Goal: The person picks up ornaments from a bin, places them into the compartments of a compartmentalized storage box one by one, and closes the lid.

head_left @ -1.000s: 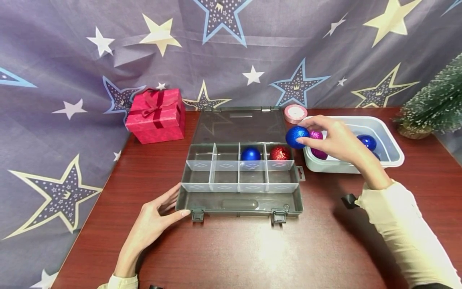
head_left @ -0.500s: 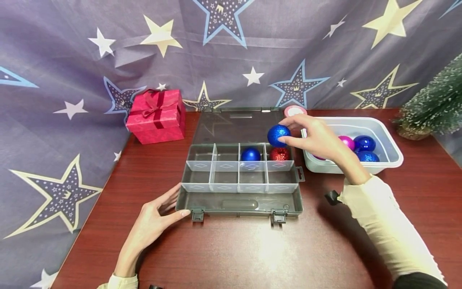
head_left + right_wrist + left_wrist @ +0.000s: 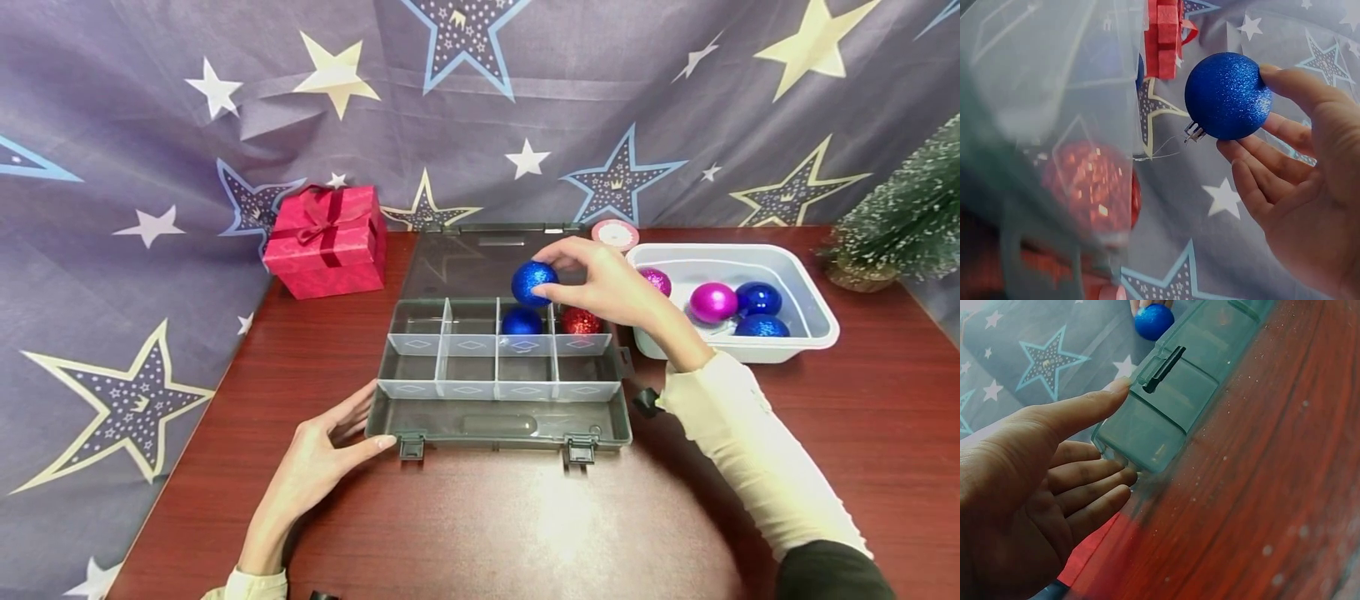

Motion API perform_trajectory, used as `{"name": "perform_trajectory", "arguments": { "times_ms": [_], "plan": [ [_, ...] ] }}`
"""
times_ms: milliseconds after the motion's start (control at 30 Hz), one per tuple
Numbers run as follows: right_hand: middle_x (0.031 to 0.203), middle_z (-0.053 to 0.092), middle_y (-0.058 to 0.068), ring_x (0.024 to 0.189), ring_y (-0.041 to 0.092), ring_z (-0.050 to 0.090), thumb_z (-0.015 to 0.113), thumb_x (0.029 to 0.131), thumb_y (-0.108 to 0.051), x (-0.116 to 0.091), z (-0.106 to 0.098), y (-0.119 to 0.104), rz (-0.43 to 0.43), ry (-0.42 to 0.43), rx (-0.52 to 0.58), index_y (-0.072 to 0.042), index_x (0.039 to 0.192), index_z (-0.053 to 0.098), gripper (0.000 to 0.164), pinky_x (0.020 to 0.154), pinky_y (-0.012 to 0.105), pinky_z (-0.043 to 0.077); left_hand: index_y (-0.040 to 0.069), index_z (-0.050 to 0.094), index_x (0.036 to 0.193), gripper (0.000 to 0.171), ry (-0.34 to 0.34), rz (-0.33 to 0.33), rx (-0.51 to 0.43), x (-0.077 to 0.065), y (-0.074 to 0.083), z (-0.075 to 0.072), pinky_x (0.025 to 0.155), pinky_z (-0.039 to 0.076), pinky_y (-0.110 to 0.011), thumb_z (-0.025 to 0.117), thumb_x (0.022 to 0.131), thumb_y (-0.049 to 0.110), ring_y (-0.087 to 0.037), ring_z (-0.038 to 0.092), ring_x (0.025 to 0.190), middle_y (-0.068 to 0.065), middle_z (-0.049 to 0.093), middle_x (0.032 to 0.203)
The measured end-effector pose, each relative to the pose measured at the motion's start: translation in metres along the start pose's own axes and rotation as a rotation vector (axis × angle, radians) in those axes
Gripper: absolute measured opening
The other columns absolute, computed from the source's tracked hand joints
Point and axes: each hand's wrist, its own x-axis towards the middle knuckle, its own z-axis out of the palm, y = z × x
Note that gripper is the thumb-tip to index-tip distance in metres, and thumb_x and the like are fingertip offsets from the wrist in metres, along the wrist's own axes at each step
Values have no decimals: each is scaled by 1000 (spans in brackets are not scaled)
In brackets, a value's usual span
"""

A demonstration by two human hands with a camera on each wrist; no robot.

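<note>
**Sorting glitter baubles into a compartment case**

Star-printed purple cloth hangs behind a dark red wooden table (image 3: 487, 533). At its centre, the right hand (image 3: 607, 287) pinches a blue glitter bauble (image 3: 534, 282) between thumb and fingertips, holding it in the air above the far row of a grey translucent plastic organiser case (image 3: 498, 421) — roughly over the third compartment from the left. The left hand (image 3: 322, 462) lies flat and relaxed on the table, fingers straight, thumb and fingertips touching the case's near-left corner.

By the look of things the sorting is at an early stage: the far row already holds a second blue bauble (image 3: 521, 321) and a red glitter bauble (image 3: 579, 320) in neighbouring compartments, the other six compartments show nothing inside, and a white plastic tub (image 3: 817, 333) to the right still contains a shiny magenta bauble (image 3: 712, 302) with more blue and pink ones.

A red gift box with ribbon (image 3: 326, 240), a pink ribbon spool (image 3: 615, 234) and a small frosted tree (image 3: 903, 217) stand further out.

Only the right wrist view shows the held bauble's silver cap and thread loop; only the left wrist view shows the fingers pressed against the case wall — the head view alone takes in the tub.
</note>
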Motion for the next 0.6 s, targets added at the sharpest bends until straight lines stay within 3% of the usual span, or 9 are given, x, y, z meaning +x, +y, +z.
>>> {"name": "perform_trajectory", "arguments": {
  "times_ms": [600],
  "plan": [
    [121, 70, 13, 111, 26, 67, 81, 92, -18, 34, 40, -13, -68, -119, 3, -1, 125, 69, 39, 103, 42, 54, 14, 53, 152, 72, -10, -5, -23, 0, -1, 0, 98, 53, -20, 86, 89, 18, -23, 65, 121, -11, 65, 137]
  ]
}}
